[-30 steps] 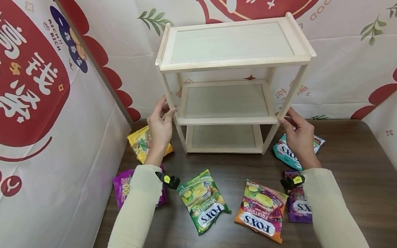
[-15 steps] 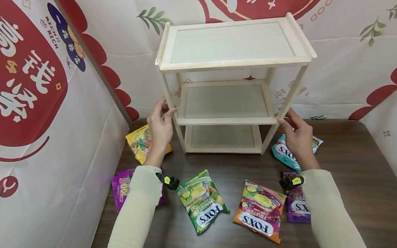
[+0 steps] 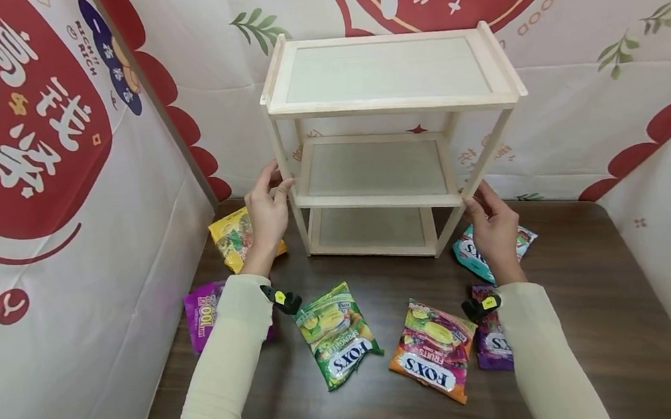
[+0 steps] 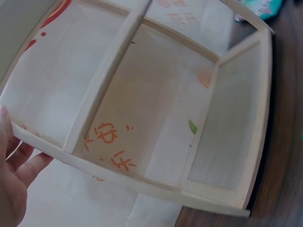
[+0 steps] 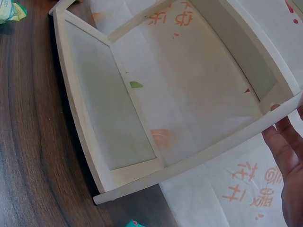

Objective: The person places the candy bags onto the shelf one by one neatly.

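Observation:
A pale wooden three-tier shelf with grey-green panels stands at the back of the dark wooden table. My left hand holds its left front post at middle-tier height, thumb in front. On the other side my right hand pinches the right front post near the middle shelf's corner. In the left wrist view, the left hand's fingers reach behind the post. The right wrist view has fingers of the right hand against the post too. No items lie on the tiers.
Candy bags lie around the shelf: yellow and purple at left, green and orange-red in front, dark purple and teal at right. Printed cloth walls stand behind and beside the table.
The head view has shifted slightly, so everything sits a little further left and up in it. Both hands keep their hold on the posts; the shelf shows no clear movement of its own.

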### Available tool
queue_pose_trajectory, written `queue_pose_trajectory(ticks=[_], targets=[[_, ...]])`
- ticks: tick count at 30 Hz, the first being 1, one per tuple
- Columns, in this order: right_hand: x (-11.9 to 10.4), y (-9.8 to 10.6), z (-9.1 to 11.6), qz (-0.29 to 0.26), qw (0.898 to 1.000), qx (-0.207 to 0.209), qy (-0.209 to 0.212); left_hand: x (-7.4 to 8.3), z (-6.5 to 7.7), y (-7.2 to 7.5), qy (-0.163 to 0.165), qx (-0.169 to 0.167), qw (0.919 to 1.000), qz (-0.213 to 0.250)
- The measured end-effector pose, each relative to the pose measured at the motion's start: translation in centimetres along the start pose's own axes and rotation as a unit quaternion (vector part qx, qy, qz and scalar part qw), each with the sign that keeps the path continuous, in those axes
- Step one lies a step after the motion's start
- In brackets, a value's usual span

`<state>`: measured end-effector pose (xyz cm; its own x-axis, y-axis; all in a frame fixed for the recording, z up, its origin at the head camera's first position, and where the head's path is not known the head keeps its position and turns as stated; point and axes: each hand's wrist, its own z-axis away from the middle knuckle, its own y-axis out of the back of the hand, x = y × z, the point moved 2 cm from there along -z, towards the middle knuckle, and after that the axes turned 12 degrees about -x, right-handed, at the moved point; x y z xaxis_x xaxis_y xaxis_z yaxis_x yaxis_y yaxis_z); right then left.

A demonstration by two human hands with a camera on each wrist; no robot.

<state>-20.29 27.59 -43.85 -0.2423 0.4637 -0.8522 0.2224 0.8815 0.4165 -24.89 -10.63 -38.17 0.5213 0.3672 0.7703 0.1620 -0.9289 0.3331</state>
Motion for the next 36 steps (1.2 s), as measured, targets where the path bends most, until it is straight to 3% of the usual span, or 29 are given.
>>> queue_pose_trajectory(ticks=[6,10,16,22,26,30,33,36], targets=[[-0.3,-0.6,-0.4,-0.018,1.000,-0.012,0.015,-0.4,0.2,0.5,-0.008,0.012,0.9996,-0.025],[-0.2,-0.7,-0.3,-0.007,1.000,-0.007,0.013,-0.5,1.1,0.4,-0.015,0.004,0.9989,-0.043],[-0.4,-0.6,0.0,-0.005,1.000,-0.012,-0.002,-0.1,3.4,0.1,0.000,-0.005,1.0000,-0.004],[-3.0,0.7,0.2,-0.078,0.996,-0.048,0.008,0.3,6.2,0.9,0.002,-0.016,0.9999,0.004],[-6.1,2.5,-0.6,-0.166,0.984,-0.048,0.052,0.5,8.0,1.7,0.002,-0.024,0.9994,0.024],[-9.7,4.2,-2.0,-0.218,0.965,-0.021,0.144,0.5,9.6,2.5,0.005,-0.031,0.9991,0.030],[-12.8,5.0,-2.6,-0.197,0.957,0.014,0.212,1.2,10.6,3.1,0.007,-0.031,0.9992,0.026],[-15.4,5.3,-2.9,-0.135,0.959,0.040,0.245,2.1,11.5,3.5,0.012,-0.037,0.9989,0.024]])
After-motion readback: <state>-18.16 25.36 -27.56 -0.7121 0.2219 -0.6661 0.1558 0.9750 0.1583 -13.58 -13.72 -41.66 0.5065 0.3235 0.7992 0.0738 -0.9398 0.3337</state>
